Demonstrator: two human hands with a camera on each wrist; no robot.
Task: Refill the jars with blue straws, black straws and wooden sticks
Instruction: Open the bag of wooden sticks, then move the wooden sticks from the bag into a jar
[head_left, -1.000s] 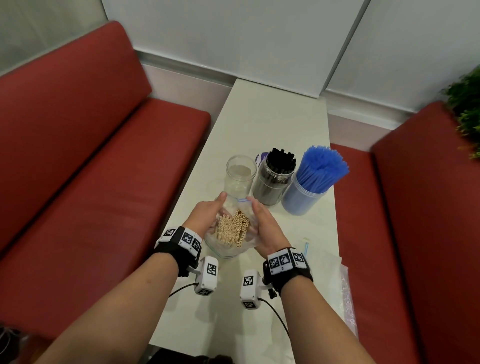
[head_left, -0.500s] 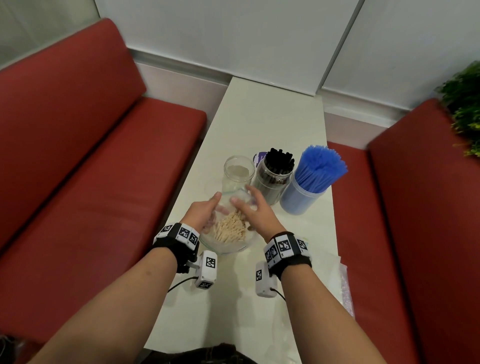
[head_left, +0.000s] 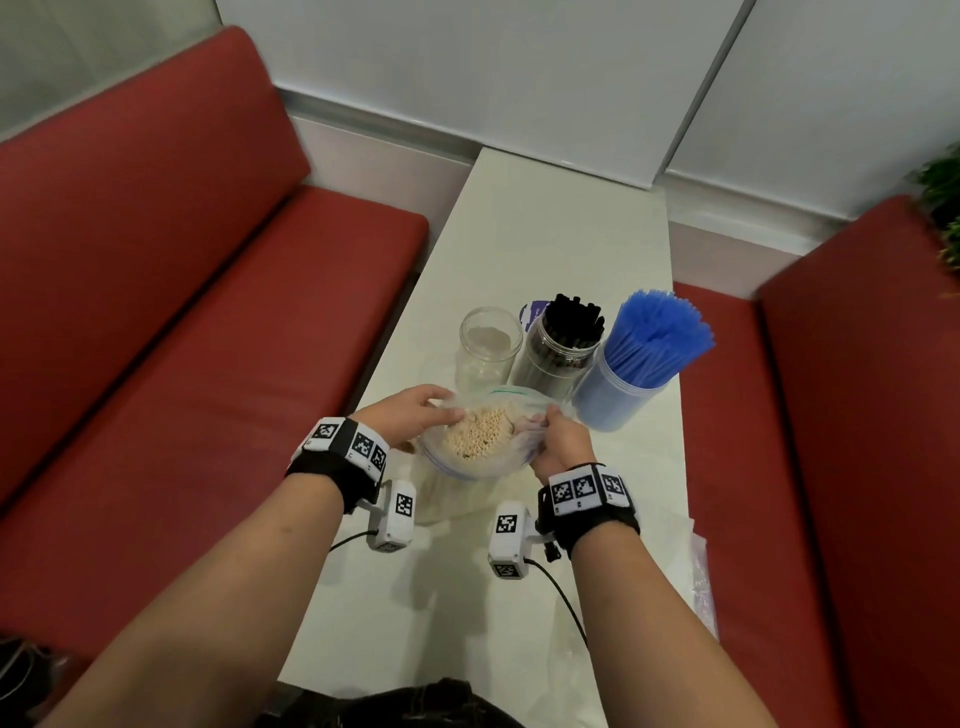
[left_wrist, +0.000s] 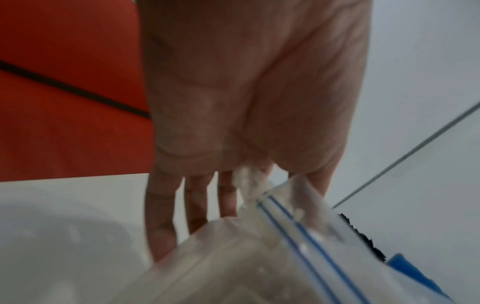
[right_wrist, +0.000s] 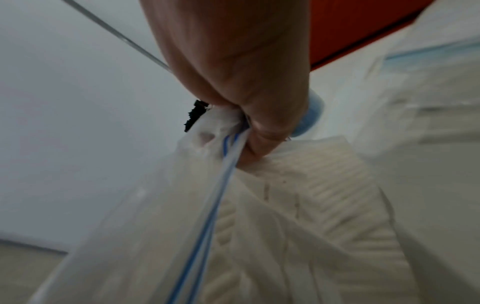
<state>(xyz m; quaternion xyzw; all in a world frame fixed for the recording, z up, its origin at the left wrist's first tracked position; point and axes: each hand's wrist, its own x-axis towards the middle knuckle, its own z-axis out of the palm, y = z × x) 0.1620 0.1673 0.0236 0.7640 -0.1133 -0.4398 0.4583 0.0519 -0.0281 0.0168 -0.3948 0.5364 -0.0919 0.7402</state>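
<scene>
low in the middle of the head view, both hands hold a clear zip bag (head_left: 480, 457) of wooden sticks (head_left: 475, 434) open above the white table (head_left: 545, 249). the left hand (head_left: 410, 415) grips the bag's left rim, its fingers (left_wrist: 161, 222) extended down along the plastic. the right hand (head_left: 563, 447) pinches the blue-lined rim on the right, fingers curled tight. just beyond, at centre frame, stand an empty glass jar (head_left: 488, 348), a jar of black straws (head_left: 563, 343) and a jar of blue straws (head_left: 641, 358), left to right.
</scene>
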